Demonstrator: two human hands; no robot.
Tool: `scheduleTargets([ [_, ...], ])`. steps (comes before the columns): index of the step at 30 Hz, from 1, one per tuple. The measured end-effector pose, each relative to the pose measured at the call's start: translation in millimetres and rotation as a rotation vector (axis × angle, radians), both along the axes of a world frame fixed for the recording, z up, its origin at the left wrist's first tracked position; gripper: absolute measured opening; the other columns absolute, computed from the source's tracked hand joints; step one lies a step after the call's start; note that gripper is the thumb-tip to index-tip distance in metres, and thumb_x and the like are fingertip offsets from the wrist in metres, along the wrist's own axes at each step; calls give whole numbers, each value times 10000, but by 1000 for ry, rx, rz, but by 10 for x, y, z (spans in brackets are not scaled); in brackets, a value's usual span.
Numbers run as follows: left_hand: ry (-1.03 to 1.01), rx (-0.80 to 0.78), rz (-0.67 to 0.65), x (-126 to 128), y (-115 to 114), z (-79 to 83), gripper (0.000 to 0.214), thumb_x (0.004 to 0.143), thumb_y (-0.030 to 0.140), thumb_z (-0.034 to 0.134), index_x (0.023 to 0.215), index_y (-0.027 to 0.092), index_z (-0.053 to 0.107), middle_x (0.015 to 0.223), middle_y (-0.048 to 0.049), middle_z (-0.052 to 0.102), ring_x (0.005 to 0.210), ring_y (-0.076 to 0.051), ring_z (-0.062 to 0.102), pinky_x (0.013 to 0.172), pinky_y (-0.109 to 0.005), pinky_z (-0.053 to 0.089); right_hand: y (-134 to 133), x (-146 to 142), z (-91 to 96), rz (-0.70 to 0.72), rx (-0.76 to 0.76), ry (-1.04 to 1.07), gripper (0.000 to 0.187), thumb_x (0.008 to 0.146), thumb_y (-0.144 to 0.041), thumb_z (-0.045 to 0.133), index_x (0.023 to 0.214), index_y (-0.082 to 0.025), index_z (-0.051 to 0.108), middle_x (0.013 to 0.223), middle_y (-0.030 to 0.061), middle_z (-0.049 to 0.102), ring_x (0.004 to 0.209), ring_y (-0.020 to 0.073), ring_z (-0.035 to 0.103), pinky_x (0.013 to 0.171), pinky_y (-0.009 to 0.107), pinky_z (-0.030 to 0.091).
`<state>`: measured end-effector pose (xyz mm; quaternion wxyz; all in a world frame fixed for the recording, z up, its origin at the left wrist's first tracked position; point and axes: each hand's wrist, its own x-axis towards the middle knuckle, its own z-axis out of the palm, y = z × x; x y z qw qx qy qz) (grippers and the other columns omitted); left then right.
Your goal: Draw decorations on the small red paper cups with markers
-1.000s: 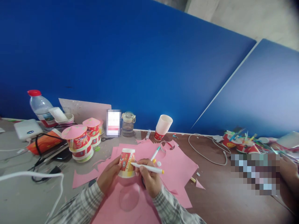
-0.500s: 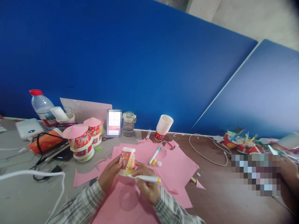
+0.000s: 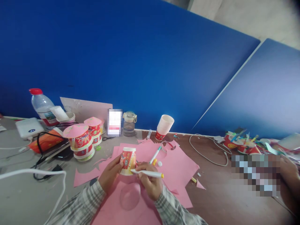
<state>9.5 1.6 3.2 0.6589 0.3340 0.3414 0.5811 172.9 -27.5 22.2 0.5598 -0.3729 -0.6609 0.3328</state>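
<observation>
My left hand (image 3: 110, 173) is wrapped round a red and yellow paper cup (image 3: 128, 161), held upside down above a pink paper sheet (image 3: 178, 164). My right hand (image 3: 149, 183) pinches a white marker with a yellow end (image 3: 147, 173); its tip touches the cup near its lower rim. A faint drawn circle (image 3: 129, 197) shows on the pink paper just below the cup. A second marker with a green tip (image 3: 155, 154) lies on the paper beyond my right hand.
Stacked cups with pink cone tops (image 3: 79, 142) stand at the left, near a water bottle (image 3: 42, 106) and cables (image 3: 44, 150). A tilted stack of cups (image 3: 164, 126) and a small jar (image 3: 128, 124) sit by the blue partition (image 3: 140, 62). Another person's hand (image 3: 289, 172) is at far right.
The marker tip dropped from the cup's side to its lower rim, then rose a little. The cup stayed in my left hand, turned slightly.
</observation>
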Motion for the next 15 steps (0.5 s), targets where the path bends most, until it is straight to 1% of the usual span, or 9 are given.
scheduleTargets([
  [2,12,12,-10,-4,4,-8,412,571,164,589,981,151,625,866,-145,717,832,-363,569,662,-476,463,2,5,-9,47,16,-38,204,694,-112,534,720,-229,699,677,48,708,678,242,654,636,296,513],
  [7,27,28,-22,-11,13,-19,412,581,174,585,991,147,619,883,-155,712,845,-367,566,681,-483,457,11,7,-23,-2,-14,-5,215,719,-117,513,792,-229,681,714,47,706,615,223,647,584,286,511],
  [11,30,33,-19,-11,21,-32,427,574,178,590,999,146,616,899,-156,708,861,-372,558,702,-489,448,14,2,-19,39,26,-34,202,685,-104,535,698,-222,698,631,29,695,634,228,647,695,313,512],
  [12,31,32,-15,-13,24,-42,427,576,180,588,1001,148,614,902,-155,707,862,-371,558,705,-491,446,15,2,-16,31,34,-36,204,686,-102,535,706,-220,700,639,30,698,642,228,649,695,307,513],
  [15,43,41,-17,-22,36,-85,425,592,176,578,1016,160,605,904,-149,707,851,-366,563,707,-494,444,17,5,-5,-27,40,-28,219,712,-105,523,798,-217,690,739,49,714,648,220,660,616,271,519],
])
